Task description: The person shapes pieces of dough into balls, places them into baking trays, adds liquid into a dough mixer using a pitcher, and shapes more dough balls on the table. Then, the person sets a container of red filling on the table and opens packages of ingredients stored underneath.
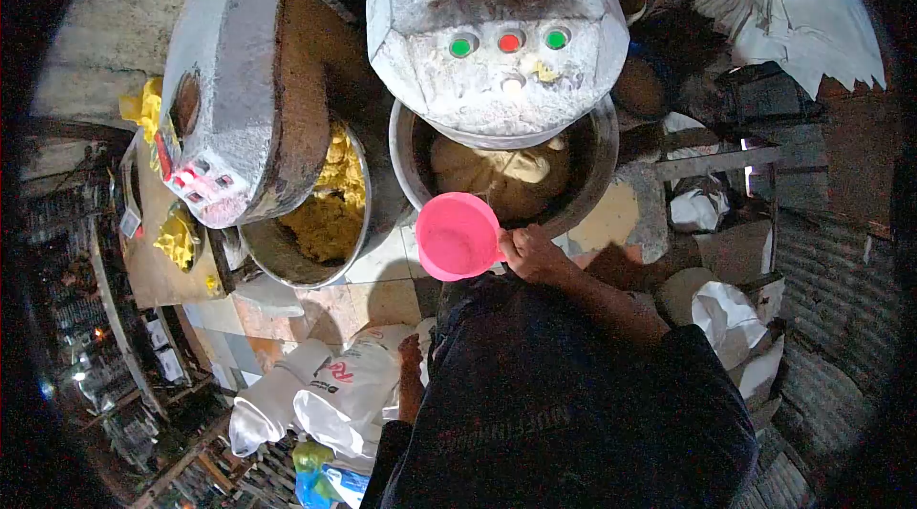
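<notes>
My right hand [536, 255] is closed round the handle of a pink plastic scoop [457, 236], which is held over the near rim of a large metal mixer bowl [409, 160]. The inside of the scoop faces up and shows no clear contents. Pale dough [478, 168] lies in the bowl under the mixer head [497, 79]. Down at my side, my left hand [410, 356] is near the white sacks [353, 385]; its fingers are too dark and small to make out.
A second mixer [224, 89] stands at the left, its bowl [358, 222] holding a yellow mass. Beside it is a wooden table [158, 265] with yellow plastic. More sacks [728, 318] lie at the right, near corrugated metal sheets [826, 318].
</notes>
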Motion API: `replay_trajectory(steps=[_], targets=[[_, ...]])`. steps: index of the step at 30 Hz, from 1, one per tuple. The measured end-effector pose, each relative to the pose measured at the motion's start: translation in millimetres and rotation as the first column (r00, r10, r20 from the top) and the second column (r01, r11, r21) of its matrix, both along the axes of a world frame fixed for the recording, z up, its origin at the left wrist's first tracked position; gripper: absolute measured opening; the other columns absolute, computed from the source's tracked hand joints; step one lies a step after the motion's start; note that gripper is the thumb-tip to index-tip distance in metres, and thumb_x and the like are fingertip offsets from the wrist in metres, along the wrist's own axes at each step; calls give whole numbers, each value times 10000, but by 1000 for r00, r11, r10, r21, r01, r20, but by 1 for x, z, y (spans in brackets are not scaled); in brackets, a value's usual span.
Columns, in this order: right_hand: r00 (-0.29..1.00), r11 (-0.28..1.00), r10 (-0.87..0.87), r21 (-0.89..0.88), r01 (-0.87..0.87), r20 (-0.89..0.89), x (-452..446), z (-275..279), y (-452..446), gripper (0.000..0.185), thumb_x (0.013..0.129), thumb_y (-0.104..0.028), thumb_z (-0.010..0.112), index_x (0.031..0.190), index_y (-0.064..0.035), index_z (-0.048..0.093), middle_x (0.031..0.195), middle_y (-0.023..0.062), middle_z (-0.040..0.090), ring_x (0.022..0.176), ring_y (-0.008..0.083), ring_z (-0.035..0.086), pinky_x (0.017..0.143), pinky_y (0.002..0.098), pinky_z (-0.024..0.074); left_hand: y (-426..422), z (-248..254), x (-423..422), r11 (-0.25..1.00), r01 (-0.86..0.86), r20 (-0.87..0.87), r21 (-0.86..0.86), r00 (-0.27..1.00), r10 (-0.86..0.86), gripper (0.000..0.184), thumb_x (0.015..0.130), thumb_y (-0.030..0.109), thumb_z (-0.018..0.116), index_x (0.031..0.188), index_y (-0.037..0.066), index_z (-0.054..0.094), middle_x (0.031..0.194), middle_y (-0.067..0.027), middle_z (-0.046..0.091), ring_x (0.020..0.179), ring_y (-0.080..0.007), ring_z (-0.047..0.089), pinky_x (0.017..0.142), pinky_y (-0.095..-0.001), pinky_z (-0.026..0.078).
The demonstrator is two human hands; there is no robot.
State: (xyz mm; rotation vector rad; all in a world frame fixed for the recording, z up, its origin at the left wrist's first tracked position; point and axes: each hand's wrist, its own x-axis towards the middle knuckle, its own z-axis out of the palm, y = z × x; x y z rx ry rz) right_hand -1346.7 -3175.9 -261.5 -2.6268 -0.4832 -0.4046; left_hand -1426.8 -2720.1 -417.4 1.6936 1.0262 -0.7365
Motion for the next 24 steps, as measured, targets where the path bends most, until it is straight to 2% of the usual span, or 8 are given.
replay_trajectory(steps=[4, 9, 13, 14, 16, 18, 19, 24], targets=[[1000, 1000, -12, -21, 12, 23, -1, -7, 4, 330, 759, -130, 550, 997, 99, 566, 599, 76, 480, 504, 217, 494, 445, 367, 393, -5, 6, 7, 990, 137, 6, 19, 991, -137, 289, 829, 317, 583, 1005, 92, 624, 625, 2, 492, 445, -90, 403, 393, -263, 341], [997, 996, 23, -83, -18, 68, 2, -1, 2, 338, 762, -129, 541, 1009, 101, 562, 599, 72, 475, 505, 212, 492, 448, 373, 388, -12, 12, 13, 994, 106, -14, 15, 994, -106, 205, 838, 291, 578, 926, 110, 613, 668, 10, 494, 492, -115, 427, 436, -295, 370], [1000, 1000, 4, 2, -4, 13, 2, -4, 4, 344, 763, -133, 544, 1019, 97, 558, 592, 76, 471, 500, 219, 491, 449, 382, 387, -14, 21, 20, 985, 172, -33, -5, 985, -172, 169, 839, 266, 582, 900, 111, 610, 672, 14, 493, 514, -132, 442, 462, -313, 389], [1000, 1000, 14, -7, -14, 23, 3, -4, 4, 347, 764, -135, 545, 1020, 98, 556, 592, 79, 473, 498, 222, 491, 450, 387, 388, 13, -15, 11, 933, 360, 106, 24, 927, -360, 167, 835, 260, 588, 906, 111, 612, 675, 13, 496, 516, -133, 444, 461, -314, 391], [1000, 1000, -1, -14, 1, 9, 3, -6, 5, 350, 765, -141, 547, 1022, 97, 555, 595, 78, 473, 509, 220, 495, 455, 388, 391, 54, -73, -3, 750, 622, 363, 224, 661, -657, 164, 828, 247, 600, 917, 109, 616, 682, 11, 501, 521, -134, 449, 461, -316, 394], [1000, 1000, -18, -21, 18, -5, 2, -8, 6, 354, 767, -148, 549, 1024, 95, 554, 597, 77, 473, 519, 219, 498, 460, 389, 395, 21, -28, 10, 954, 298, 92, 17, 950, -298, 171, 821, 237, 615, 927, 102, 617, 673, 10, 498, 504, -139, 445, 458, -317, 396], [999, 1000, 4, -7, -4, -51, 3, -9, 5, 349, 767, -151, 552, 1022, 88, 555, 602, 78, 473, 520, 218, 498, 462, 390, 398, -2, 4, 20, 998, 69, -48, 0, 996, -69, 176, 817, 231, 623, 931, 98, 617, 669, 10, 497, 495, -141, 442, 456, -317, 398], [994, 999, 36, -37, -40, -107, 7, 8, 6, 309, 802, -144, 501, 997, 88, 556, 722, 120, 546, 622, 242, 545, 525, 384, 431, 1, -6, 19, 941, 335, 111, 48, 935, -338, 216, 810, 282, 644, 867, 77, 607, 624, 0, 477, 460, -145, 424, 446, -323, 381]])
